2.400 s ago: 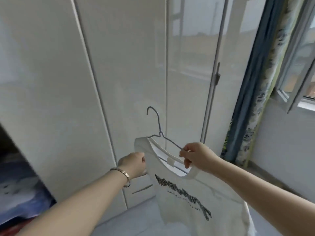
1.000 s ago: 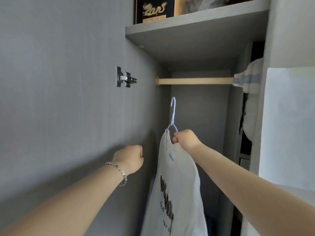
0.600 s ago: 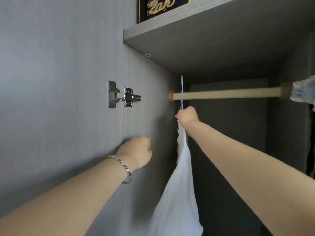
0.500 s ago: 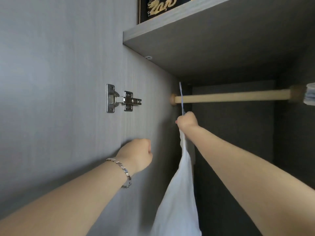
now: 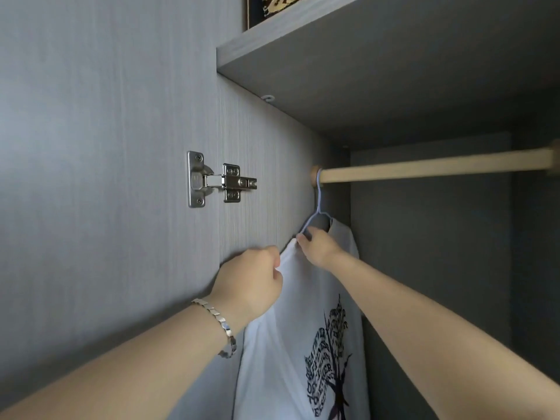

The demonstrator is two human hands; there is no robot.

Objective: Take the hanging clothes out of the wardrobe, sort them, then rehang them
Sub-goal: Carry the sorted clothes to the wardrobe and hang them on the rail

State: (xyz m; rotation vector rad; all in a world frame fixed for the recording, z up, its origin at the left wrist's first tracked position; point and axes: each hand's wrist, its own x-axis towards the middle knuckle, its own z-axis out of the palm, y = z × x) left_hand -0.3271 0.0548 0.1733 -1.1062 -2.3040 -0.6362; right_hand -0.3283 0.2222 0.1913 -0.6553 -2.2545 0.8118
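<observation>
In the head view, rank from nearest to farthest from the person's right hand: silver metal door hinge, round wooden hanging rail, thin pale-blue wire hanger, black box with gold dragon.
1. Thin pale-blue wire hanger: pinched by the right hand.
2. Round wooden hanging rail: just above.
3. Silver metal door hinge: on the left panel.
4. Black box with gold dragon: top shelf.

Soft light from the open side washes the grey panel (image 5: 106, 147) pale; under the shelf (image 5: 363, 71) it falls dim and shadowy. The hinge (image 5: 218, 178) looks sharp; lines bow toward the edges.
</observation>
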